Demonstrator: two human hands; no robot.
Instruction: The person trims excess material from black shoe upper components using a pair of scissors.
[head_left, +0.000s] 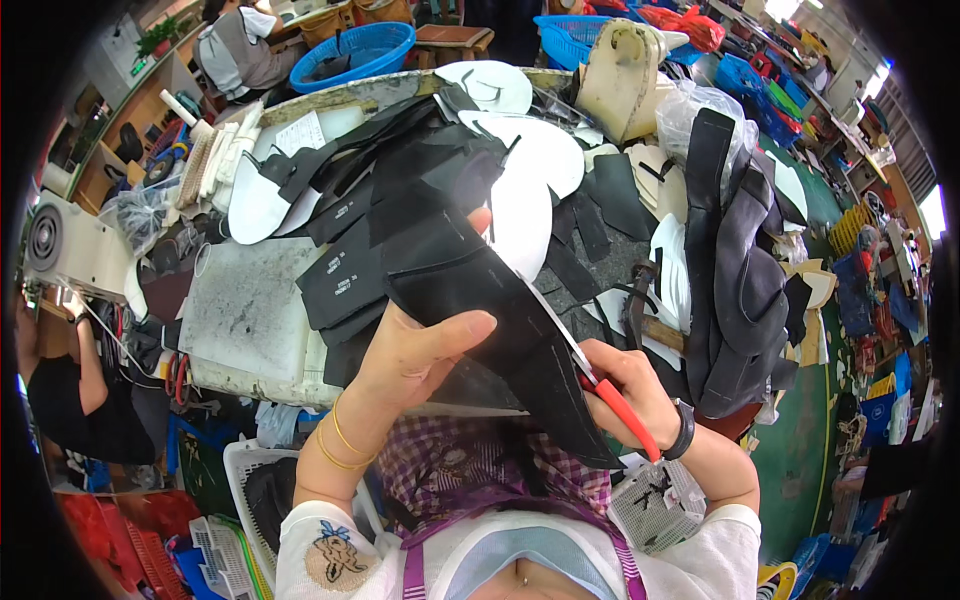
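My left hand (pixel 415 350) holds a long black leather-like piece (pixel 490 315) in front of me, thumb on top and the other fingers mostly hidden beneath. The piece is curved, with stitched lines across it, and its lower end hangs over my lap. My right hand (pixel 637 395) is closed round red-handled scissors (pixel 628 412). Their metal blades lie along the right edge of the piece; whether they are cutting into it, I cannot tell. Just beyond my left hand, a heap of black cut pieces (pixel 345 275) covers the table, some with white print.
White shaped sheets (pixel 540 150) lie at the table's middle. A pale cutting board (pixel 245 315) is at left, and a hammer-like tool (pixel 640 300) at right. Long black strips (pixel 705 260) drape over the right edge. Blue baskets (pixel 355 55) stand beyond. Another person's arm (pixel 92 365) shows at far left.
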